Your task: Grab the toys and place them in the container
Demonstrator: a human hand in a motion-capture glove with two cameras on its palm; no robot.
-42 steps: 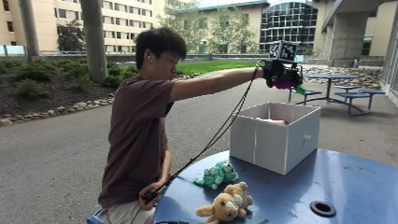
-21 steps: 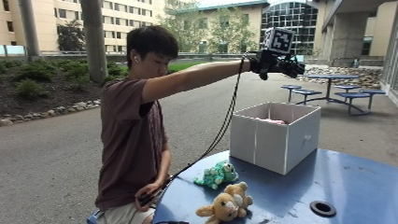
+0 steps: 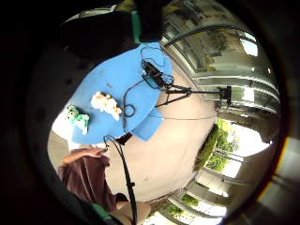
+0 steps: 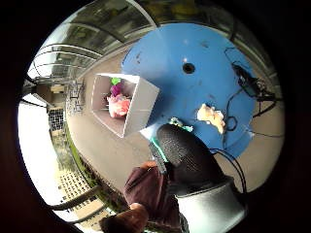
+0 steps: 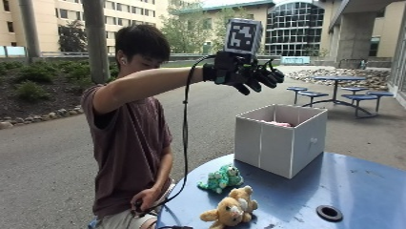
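My gloved right hand (image 5: 249, 72) hangs high in the air above the white box (image 5: 279, 143), fingers loosely spread and holding nothing. The box stands on the round blue table (image 5: 355, 186). Inside it lie a pink toy (image 4: 118, 105), a purple one (image 4: 116, 89) and a green piece (image 4: 115, 80). On the table in front of the box sit a green plush (image 5: 218, 178) and a tan teddy bear (image 5: 231, 210). Both also show in the little finger side palm view, the bear (image 3: 107, 103) beside the green plush (image 3: 77, 117).
The person's bare left hand (image 5: 147, 200) rests at the table's near edge by a black cable. A round hole (image 5: 329, 212) lies in the tabletop. Cables and a small tripod (image 3: 157, 77) occupy the table's far side.
A second ago my hand gripped a purple and green toy over the box. That toy has left the hand, which has risen and drawn back a little toward the person.
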